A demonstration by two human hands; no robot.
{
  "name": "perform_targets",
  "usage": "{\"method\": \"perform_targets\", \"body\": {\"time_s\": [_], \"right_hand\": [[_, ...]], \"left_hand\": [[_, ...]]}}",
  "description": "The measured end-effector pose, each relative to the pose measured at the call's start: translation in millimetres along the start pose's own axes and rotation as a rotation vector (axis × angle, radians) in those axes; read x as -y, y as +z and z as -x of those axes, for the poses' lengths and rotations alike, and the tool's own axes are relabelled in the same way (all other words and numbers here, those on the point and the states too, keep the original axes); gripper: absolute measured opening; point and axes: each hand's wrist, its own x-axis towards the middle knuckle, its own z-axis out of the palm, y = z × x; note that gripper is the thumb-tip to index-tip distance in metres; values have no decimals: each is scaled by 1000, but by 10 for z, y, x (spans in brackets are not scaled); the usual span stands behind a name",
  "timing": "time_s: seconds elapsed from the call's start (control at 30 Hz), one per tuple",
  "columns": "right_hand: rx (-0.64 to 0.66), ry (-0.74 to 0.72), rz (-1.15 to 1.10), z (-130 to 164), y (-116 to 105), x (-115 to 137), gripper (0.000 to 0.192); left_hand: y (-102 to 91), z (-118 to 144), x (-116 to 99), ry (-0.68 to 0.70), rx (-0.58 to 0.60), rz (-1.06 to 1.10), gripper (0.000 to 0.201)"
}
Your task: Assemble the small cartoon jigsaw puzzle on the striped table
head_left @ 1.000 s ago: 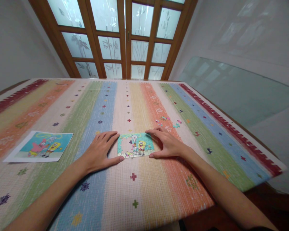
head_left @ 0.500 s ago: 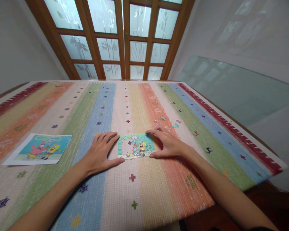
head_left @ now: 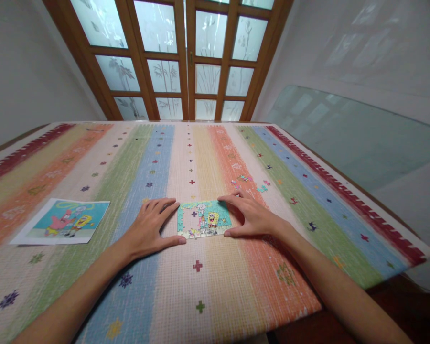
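A small cartoon jigsaw puzzle (head_left: pixel 204 219), partly assembled with a gap on its left half, lies on the striped tablecloth (head_left: pixel 215 286). My left hand (head_left: pixel 152 227) rests flat against the puzzle's left edge, fingers spread, thumb along the lower edge. My right hand (head_left: pixel 251 215) cups the puzzle's right side, fingers along the top edge and thumb at the bottom corner. Neither hand holds a piece. A few loose puzzle pieces (head_left: pixel 249 183) lie just beyond my right hand.
A printed reference picture (head_left: pixel 62 225) of the same cartoon lies at the left of the table. A wooden door with frosted glass panes (head_left: pixel 186 57) stands behind the table. A glass sheet (head_left: pixel 351 138) leans at the right. The table's near edge runs lower right.
The hands stay pressed around the puzzle. Only the camera has shifted slightly, so everything sits a little lower and to the right in the picture.
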Motion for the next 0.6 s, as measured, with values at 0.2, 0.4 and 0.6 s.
{"method": "perform_targets", "body": {"time_s": [0.2, 0.4, 0.6], "right_hand": [[5, 10, -7, -3, 1, 0, 92], [-13, 3, -5, 0, 5, -2, 91], [-7, 10, -18, 2, 8, -3, 90]], "left_hand": [[-4, -2, 23, -11, 6, -2, 92], [-2, -2, 30, 4, -2, -3, 92], [10, 4, 41, 3, -10, 2, 80]]}}
